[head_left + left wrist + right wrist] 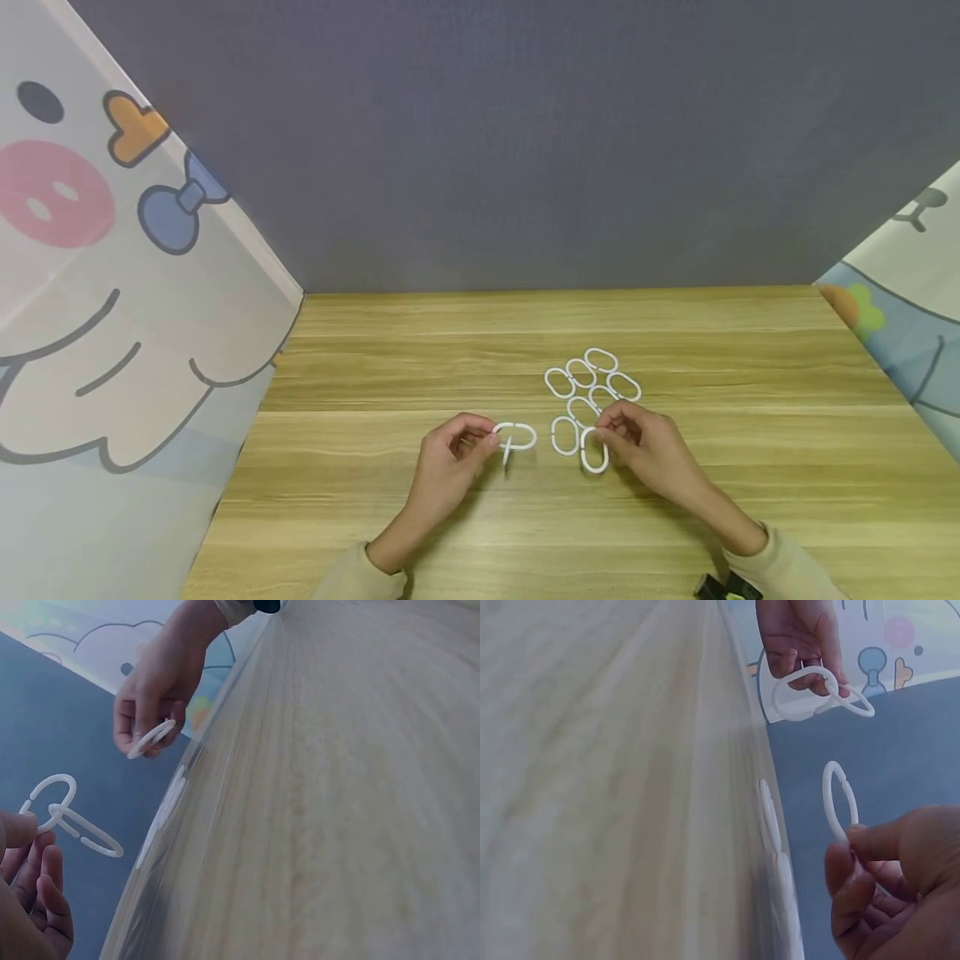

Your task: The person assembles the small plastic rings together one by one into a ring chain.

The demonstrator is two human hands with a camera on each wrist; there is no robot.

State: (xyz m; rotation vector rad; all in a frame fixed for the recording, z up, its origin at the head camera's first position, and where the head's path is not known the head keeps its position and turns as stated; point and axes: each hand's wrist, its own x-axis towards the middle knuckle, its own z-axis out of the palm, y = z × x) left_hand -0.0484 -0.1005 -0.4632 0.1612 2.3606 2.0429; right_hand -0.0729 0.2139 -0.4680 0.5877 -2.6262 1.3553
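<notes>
Two interlocked white oval links (57, 812) were pinched by left fingers (483, 450), one hanging; single link (828, 796) was held raised by right fingers (617, 410); seven links (590, 395) were spread flat beside and beyond.

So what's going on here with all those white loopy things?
Someone is handling white plastic-looking links. Their left hand pinches one link, with a second link hooked through it and hanging down. Their right hand pinches a single link, which is apart from that pair right now. More white links lie flat on the wooden table.
</notes>
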